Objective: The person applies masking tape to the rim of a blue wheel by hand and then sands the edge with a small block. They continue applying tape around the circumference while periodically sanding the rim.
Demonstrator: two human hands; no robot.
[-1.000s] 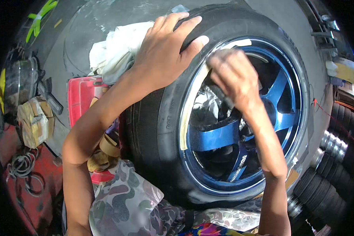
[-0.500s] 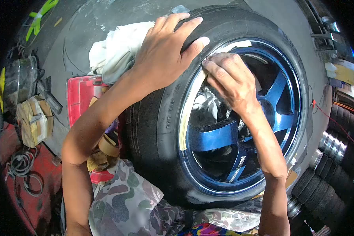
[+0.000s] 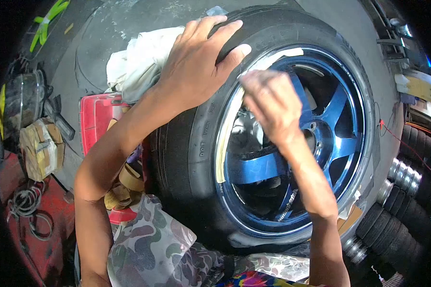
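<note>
A tire (image 3: 203, 191) on a blue spoked wheel (image 3: 262, 167) lies in front of me. Pale tape (image 3: 226, 136) runs along the left side of the rim's lip, and another pale strip (image 3: 286, 54) sits at its top. My left hand (image 3: 191, 71) rests on the tire's upper left with fingers spread, holding nothing. At the upper left of the rim is my right hand (image 3: 274, 103), smeared by motion. Its fingers are curled together, with the tips at the taped lip. Whatever they may hold is hidden.
A white cloth (image 3: 141, 55) lies by a red toolbox (image 3: 98, 117) left of the tire. Further left are a taped cardboard box (image 3: 41, 148) and coiled cable (image 3: 26, 203). Stacked tires (image 3: 388, 227) and metal rims (image 3: 404, 177) stand at the right.
My right hand has shifted slightly left and toward me along the rim's lip, and now looks blurred. My left hand stays nearly in place on the tire.
</note>
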